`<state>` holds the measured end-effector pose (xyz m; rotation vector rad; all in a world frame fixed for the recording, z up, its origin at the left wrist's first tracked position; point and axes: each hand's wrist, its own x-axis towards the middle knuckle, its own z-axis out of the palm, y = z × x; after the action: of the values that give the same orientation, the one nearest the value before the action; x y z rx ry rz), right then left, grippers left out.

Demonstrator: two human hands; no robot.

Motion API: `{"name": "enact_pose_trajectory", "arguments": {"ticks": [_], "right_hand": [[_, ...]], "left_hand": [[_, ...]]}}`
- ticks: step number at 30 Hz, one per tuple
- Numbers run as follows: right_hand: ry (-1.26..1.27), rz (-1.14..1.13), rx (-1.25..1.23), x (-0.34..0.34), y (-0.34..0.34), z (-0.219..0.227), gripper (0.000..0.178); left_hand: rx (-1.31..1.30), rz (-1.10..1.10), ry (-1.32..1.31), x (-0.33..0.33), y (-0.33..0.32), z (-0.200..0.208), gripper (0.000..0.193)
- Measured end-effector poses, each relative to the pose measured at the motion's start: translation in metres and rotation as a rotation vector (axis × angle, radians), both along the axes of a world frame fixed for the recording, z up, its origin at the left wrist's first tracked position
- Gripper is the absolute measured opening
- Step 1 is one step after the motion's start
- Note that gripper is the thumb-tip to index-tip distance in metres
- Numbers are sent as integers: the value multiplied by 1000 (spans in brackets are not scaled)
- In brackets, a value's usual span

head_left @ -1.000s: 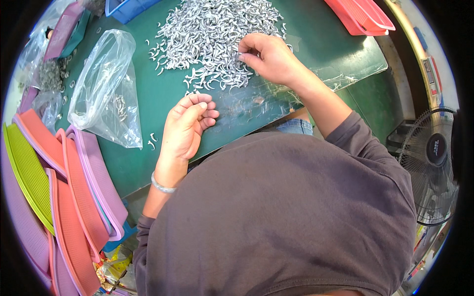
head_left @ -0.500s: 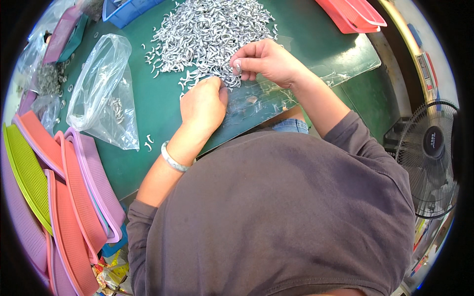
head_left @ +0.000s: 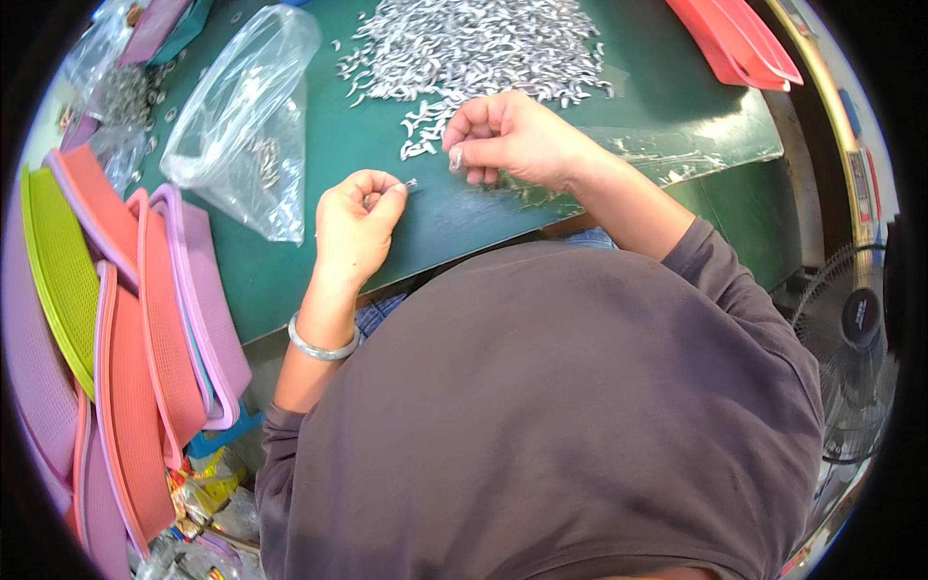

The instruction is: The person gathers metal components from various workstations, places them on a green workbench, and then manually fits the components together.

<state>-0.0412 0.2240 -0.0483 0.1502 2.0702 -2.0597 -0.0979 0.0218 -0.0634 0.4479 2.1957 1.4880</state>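
Observation:
A heap of small curved silvery metal pieces (head_left: 483, 43) lies on the green tabletop (head_left: 454, 217), with a thin trail of them reaching toward me. My left hand (head_left: 358, 217) is left of that trail, thumb and forefinger pinching a small metal piece (head_left: 412, 184) whose tip sticks out. At the heap's near edge is my right hand (head_left: 517, 140), its thumb and fingertips closed on another small silvery piece (head_left: 455, 159). A clear plastic bag (head_left: 246, 126) with several of the curved pieces inside lies left of my left hand.
Stacked pink, purple and green perforated plastic baskets (head_left: 145, 319) stand at the left. A red basket (head_left: 739, 43) sits at the table's far right. A black fan (head_left: 855, 338) is on the right. More bagged metal parts (head_left: 126, 97) are at the far left.
My left hand has drawn back from the heap's near edge toward the left, now with a small piece in its fingertips. My right hand keeps its pinch. The whole view has shifted.

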Motion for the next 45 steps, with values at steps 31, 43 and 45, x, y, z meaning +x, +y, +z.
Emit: {"name": "enact_pose_trajectory", "arguments": {"ticks": [31,43,45], "right_hand": [[701,292,957,-32,-85,-24,18],[695,275,951,-33,-98,-29,12],[669,299,953,-35,-103,-29,12]], "left_hand": [[-270,281,362,12,-89,-4,10],[-407,182,512,12,-82,-6,15],[-434,173,523,11,-83,-7,14]]}}
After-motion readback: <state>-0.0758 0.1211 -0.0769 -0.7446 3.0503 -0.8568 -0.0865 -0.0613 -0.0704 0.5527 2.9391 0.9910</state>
